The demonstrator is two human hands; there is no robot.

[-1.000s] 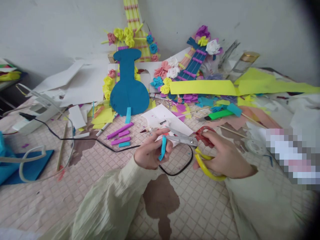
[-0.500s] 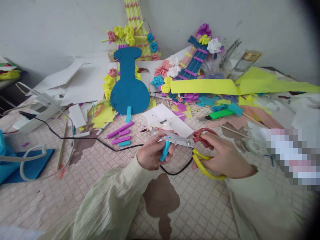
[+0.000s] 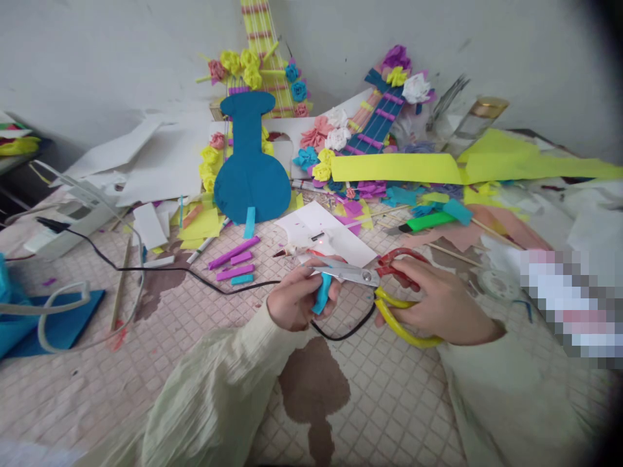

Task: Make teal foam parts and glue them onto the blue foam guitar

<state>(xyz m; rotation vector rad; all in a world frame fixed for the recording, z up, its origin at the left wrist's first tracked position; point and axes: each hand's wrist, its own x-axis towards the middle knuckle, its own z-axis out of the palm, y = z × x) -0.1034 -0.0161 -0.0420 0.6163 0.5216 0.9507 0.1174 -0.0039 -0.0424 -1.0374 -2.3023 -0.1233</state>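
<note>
two hands work over the table [image 3: 389, 402] in the head view, the left hand [image 3: 302, 295] with its fingers pinched on a bright blue strip [image 3: 322, 295], held up above the black cable [image 3: 335, 338], and the right hand [image 3: 445, 301] with its fingers closed round the red and yellow handles of the scissors [image 3: 366, 275], whose blades reach across to the top of the strip. beyond them lies the white sheet [image 3: 316, 227], purple pieces [image 3: 235, 253] sit to its left, and farther back stands the dark blue guitar-shaped cutout [image 3: 252, 188], the green cutter [image 3: 428, 222] over on the right!
</note>
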